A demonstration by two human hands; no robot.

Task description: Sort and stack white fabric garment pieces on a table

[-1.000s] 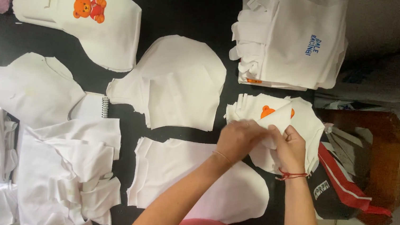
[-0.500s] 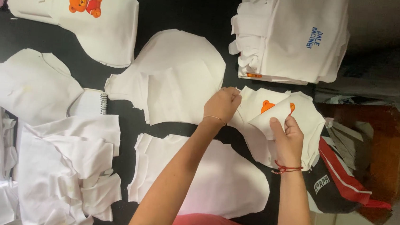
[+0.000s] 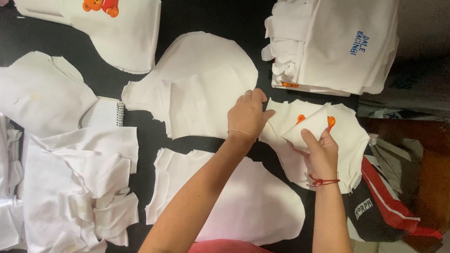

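Head view: a small white fabric piece (image 3: 310,132) is being pinched in the right hand (image 3: 320,153), above a white stack with an orange print (image 3: 342,136). The left hand (image 3: 247,115) is being laid, fingers loosely curled, on the edge of the centre pile of white cut pieces (image 3: 198,87). Hands are being kept apart.

Matt white cloth pieces (image 3: 201,87); glossy wooden chair (image 3: 435,175).
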